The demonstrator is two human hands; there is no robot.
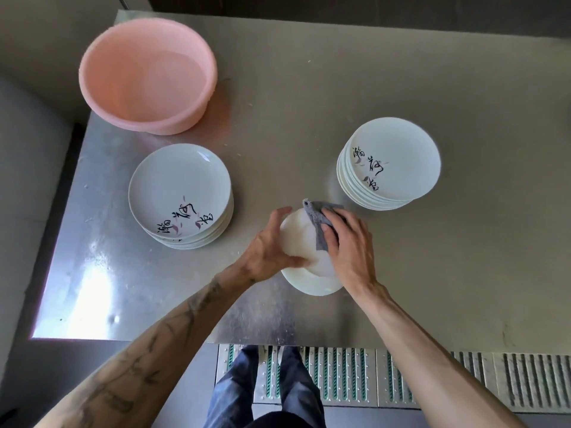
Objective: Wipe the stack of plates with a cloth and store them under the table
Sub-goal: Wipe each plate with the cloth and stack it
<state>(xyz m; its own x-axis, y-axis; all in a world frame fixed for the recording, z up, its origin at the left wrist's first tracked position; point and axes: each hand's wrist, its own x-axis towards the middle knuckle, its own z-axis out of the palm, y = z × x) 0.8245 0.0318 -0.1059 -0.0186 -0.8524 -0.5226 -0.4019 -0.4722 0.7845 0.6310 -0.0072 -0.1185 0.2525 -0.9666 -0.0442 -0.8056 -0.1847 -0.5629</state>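
White glazed ceramic marks the work item: a round white ceramic plate (298, 242), held tilted over the near-centre of the brushed stainless-steel table (463, 273). It appears to have its underside toward the camera (glare washes out most of the foot ring).

Hand states:
- The left hand (268, 248) grips the plate's left edge. Its fingers are curled over the far rim and its thumb is clamped on the near face.
- The right hand (349, 245) presses a crumpled grey cloth (319, 222) against the right portion of the plate, with the fingers bent over the fabric. One corner of the cloth stands up past the far rim.

Surrounding items, working outward:
- A left stack of white plates (180, 193) sits on the table to the left of the held plate, apart from it. Its top plate carries black brush calligraphy and small pink petal marks near its front rim.
- A right stack of white plates (392, 159) sits beyond and to the right, near the cloth but not touching it. Its top plate carries the same markings on its left side.
- A round pink plastic basin (148, 75) stands upright at the far left corner of the table, beyond the left stack.
- A slotted metal floor grate (355, 378) runs below the near table edge. The person's legs in dark blue jeans (247, 393) stand on it.
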